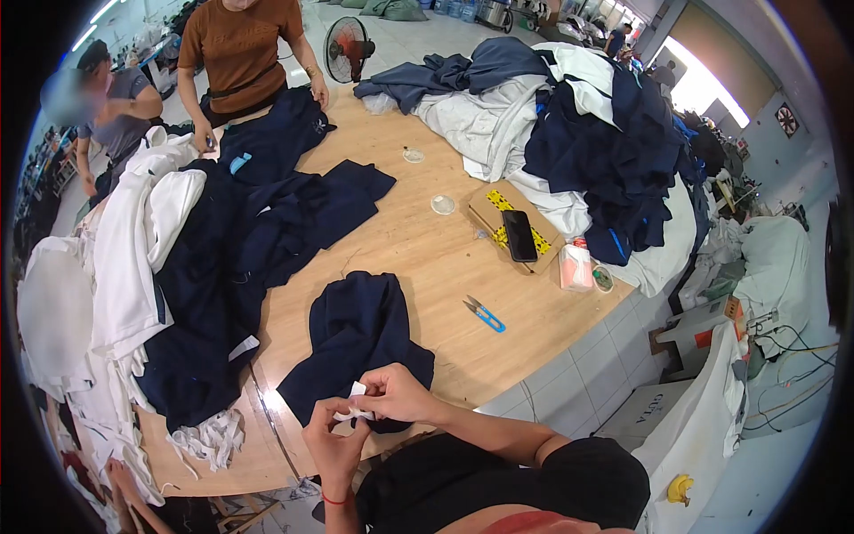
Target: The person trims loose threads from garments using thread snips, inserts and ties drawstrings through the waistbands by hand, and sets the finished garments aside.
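Observation:
My left hand [336, 445], with a red string at its wrist, pinches a small white strip [359, 402] over the near edge of a navy garment [360, 325]. From the right, my right hand [398, 393] closes its fingers on the same strip. The garment lies bunched on the wooden table [445, 258] beneath and beyond my hands. Blue thread snips [485, 315] rest on the table to the right. The ends of the strip are partly hidden by my fingers.
Navy garments [205, 294] and white ones [124, 276] pile up at left, with white strips [212, 438] nearby. A large clothes heap [596, 142] stands back right, beside a phone [519, 236] on a cardboard box [487, 206]. Co-workers stand beyond the table, back left.

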`<state>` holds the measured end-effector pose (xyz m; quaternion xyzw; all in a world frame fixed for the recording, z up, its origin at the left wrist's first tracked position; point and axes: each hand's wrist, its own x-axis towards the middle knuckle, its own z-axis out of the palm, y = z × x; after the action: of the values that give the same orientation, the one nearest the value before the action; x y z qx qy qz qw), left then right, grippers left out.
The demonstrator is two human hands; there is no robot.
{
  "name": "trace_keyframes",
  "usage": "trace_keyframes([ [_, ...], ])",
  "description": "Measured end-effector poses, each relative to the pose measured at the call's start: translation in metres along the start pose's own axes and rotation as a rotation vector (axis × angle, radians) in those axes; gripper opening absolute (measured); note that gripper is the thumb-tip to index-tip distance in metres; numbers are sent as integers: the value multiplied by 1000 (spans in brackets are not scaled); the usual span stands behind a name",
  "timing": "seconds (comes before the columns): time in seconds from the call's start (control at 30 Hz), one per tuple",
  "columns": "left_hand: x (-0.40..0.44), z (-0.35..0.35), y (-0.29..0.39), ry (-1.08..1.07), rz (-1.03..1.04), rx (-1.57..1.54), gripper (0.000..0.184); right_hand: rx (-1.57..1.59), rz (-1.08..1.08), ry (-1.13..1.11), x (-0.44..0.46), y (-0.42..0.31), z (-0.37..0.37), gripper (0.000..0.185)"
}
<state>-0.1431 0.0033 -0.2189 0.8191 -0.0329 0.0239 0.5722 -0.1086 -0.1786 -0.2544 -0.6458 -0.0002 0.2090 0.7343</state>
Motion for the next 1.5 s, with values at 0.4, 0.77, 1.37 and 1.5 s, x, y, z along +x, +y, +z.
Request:
trace_keyframes([
  [0.4,0,16,-14,284,199,203,19,-156,-228,59,-3,-6,9,26],
  [0.77,5,-12,-25,-81,-431,-838,31,-305,-333,8,-12,-32,13,21],
  [1.37,7,-7,-11,33,-248,-366,16,-1046,-681,263,-16,-23,20,14],
  [1.5,7,-6,-5,46,-240,-178,16,-1097,-688,287,-21,-22,19,15],
])
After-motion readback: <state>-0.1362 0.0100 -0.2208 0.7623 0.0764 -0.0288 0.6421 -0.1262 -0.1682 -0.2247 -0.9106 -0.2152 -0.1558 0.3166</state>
